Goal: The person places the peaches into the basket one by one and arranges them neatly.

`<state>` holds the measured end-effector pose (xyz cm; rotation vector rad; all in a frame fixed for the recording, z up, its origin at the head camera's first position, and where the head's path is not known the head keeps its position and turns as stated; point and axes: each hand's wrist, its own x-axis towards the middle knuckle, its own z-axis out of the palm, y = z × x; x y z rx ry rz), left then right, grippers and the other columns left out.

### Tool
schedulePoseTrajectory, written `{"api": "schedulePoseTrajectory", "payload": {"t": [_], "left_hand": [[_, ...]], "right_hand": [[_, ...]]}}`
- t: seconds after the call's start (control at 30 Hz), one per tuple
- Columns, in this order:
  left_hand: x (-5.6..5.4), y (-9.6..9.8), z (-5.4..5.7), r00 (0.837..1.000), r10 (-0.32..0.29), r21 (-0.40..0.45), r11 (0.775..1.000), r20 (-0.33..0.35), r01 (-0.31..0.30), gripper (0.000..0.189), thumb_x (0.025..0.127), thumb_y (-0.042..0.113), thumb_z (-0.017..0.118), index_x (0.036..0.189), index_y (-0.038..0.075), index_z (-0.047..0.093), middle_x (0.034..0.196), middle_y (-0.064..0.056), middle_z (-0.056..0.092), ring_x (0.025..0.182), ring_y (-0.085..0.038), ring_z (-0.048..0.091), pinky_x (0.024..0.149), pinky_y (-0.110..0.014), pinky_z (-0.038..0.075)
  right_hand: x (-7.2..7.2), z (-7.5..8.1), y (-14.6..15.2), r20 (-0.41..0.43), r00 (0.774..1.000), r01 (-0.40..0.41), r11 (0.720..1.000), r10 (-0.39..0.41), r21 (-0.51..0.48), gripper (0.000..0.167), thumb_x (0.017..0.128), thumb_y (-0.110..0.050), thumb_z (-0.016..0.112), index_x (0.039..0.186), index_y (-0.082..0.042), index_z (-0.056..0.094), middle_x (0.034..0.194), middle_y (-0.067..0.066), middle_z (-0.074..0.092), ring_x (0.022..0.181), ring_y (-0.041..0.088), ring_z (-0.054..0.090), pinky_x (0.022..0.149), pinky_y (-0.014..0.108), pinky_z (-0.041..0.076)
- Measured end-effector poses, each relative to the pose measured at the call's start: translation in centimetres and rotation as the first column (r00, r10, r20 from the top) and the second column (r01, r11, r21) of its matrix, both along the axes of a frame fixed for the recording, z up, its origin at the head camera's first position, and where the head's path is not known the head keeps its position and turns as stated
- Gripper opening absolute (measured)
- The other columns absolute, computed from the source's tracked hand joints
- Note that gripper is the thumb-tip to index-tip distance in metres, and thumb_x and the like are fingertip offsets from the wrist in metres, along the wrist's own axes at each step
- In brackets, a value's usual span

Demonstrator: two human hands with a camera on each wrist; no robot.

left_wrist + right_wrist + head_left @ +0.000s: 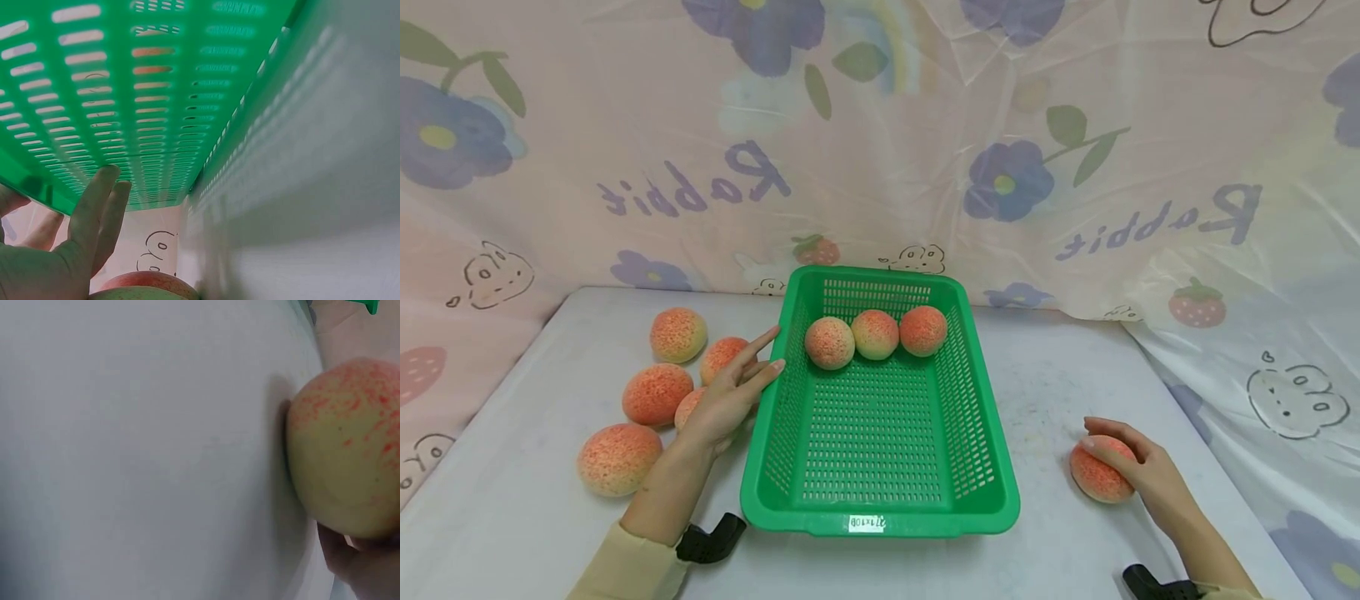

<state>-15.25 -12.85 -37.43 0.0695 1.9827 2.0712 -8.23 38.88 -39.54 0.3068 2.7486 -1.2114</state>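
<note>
A green plastic basket with slotted walls stands on the table. Inside, along its far end, sit three red-and-yellow peaches, the leftmost peach paler. My left hand is at the basket's left side, thumb and index fingertip on the rim. In the left wrist view, straight fingers of that hand touch the outer slotted wall. To the right of the basket, my right hand curls over a peach low at the tabletop. Its pale yellow side faces the right wrist camera.
Several more peaches lie left of the basket, among them a large peach near the left forearm and a peach farther back. Some are partly hidden by the left hand. A printed curtain hangs behind the white table.
</note>
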Motion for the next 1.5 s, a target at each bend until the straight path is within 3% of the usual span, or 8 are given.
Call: {"api": "schedulePoseTrajectory", "payload": {"t": [0.2,0.4,0.6,0.83,1.07,1.2,1.4,1.5], "left_hand": [[0.0,0.0,0.0,1.0,0.004,-0.007,1.0,-0.002,-0.004,0.062,0.1,0.032,0.051,0.154,0.031,0.02,0.137,-0.024,0.046,0.093,-0.012,0.066,0.078,-0.027,0.055],[0.0,-0.1,0.1,1.0,-0.01,-0.005,1.0,-0.005,0.01,0.062,0.1,0.033,0.051,0.154,0.033,0.02,0.138,-0.025,0.046,0.092,-0.013,0.066,0.077,-0.028,0.055],[0.0,-0.2,0.1,1.0,-0.011,-0.007,1.0,-0.003,0.011,0.062,0.1,0.033,0.051,0.154,0.033,0.019,0.138,-0.025,0.046,0.092,-0.013,0.066,0.076,-0.027,0.055],[0.0,-0.1,0.2,1.0,-0.001,-0.02,1.0,-0.003,0.001,0.062,0.1,0.033,0.051,0.154,0.032,0.02,0.137,-0.025,0.047,0.092,-0.012,0.066,0.077,-0.027,0.055],[0.1,0.0,0.1,1.0,0.003,-0.02,1.0,0.001,-0.003,0.061,0.1,0.033,0.051,0.153,0.032,0.021,0.138,-0.024,0.046,0.092,-0.012,0.065,0.077,-0.027,0.054],[0.1,-0.1,0.1,1.0,0.004,-0.017,1.0,0.001,-0.004,0.061,0.1,0.032,0.051,0.153,0.032,0.021,0.139,-0.024,0.045,0.093,-0.012,0.065,0.077,-0.027,0.054],[0.1,0.0,0.1,1.0,-0.001,-0.021,1.0,-0.003,0.001,0.062,0.1,0.033,0.052,0.153,0.032,0.021,0.139,-0.024,0.046,0.092,-0.012,0.065,0.078,-0.027,0.054],[0.1,0.0,0.1,1.0,0.002,-0.027,1.0,-0.004,-0.002,0.062,0.1,0.033,0.051,0.153,0.032,0.021,0.138,-0.024,0.046,0.092,-0.013,0.065,0.077,-0.027,0.054]], "right_hand": [[0.6,0.0,0.3,0.02,1.0,0.005,1.0,-0.006,0.03,0.055,0.094,-0.048,0.057,0.142,-0.022,0.047,0.12,-0.032,0.044,0.107,-0.017,0.032,0.086,0.02,0.037],[1.5,-0.2,1.0,0.046,0.999,0.012,1.0,-0.012,0.003,0.059,0.095,-0.046,0.056,0.146,-0.022,0.04,0.124,-0.032,0.041,0.107,-0.02,0.031,0.084,0.016,0.036],[2.0,-0.3,1.6,0.055,0.998,-0.005,1.0,0.005,-0.004,0.06,0.096,-0.043,0.056,0.148,-0.023,0.036,0.13,-0.028,0.038,0.103,-0.021,0.034,0.094,0.041,0.035],[1.8,-0.2,1.5,0.04,0.999,0.022,1.0,-0.021,-0.014,0.06,0.094,-0.042,0.059,0.146,-0.021,0.039,0.118,-0.037,0.042,0.1,-0.023,0.036,0.095,0.045,0.037],[1.1,0.5,0.7,-0.003,1.0,0.014,1.0,-0.014,-0.019,0.06,0.093,-0.041,0.061,0.145,-0.018,0.042,0.115,-0.037,0.048,0.1,-0.022,0.044,0.088,0.031,0.037],[0.6,1.0,0.2,-0.039,0.999,-0.015,1.0,0.014,-0.019,0.057,0.094,-0.039,0.06,0.144,-0.019,0.043,0.118,-0.035,0.048,0.102,-0.02,0.044,0.088,0.031,0.039],[-0.3,1.5,-0.7,-0.09,0.995,-0.04,0.999,0.039,-0.013,0.055,0.094,-0.036,0.062,0.143,-0.017,0.045,0.12,-0.032,0.048,0.105,-0.019,0.043,0.08,0.014,0.041],[-0.9,1.8,-1.4,-0.102,0.994,-0.045,0.999,0.043,-0.021,0.056,0.093,-0.037,0.062,0.142,-0.017,0.045,0.122,-0.03,0.046,0.106,-0.017,0.041,0.088,0.025,0.043]]}}
